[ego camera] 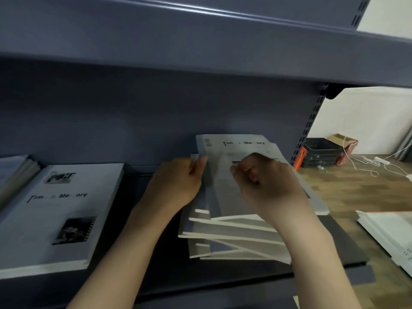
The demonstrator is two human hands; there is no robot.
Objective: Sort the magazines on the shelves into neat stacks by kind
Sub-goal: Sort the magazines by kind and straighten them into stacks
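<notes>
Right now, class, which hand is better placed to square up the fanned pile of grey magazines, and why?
The left hand. It already grips the left edges of the fanned pile of grey magazines and could push them flush. The right hand is busy, curled on the top grey magazine.

Matt paper magazines (240, 233), metal shelf (200, 52)

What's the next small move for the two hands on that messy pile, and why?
Probably square the fanned pile: its lower magazines splay at different angles, white edges jutting out. The left hand already has a grip on the left edge and the right hand on the top magazine, so pressing the sides inward looks likely. The neat stack to the left shows the goal.
</notes>
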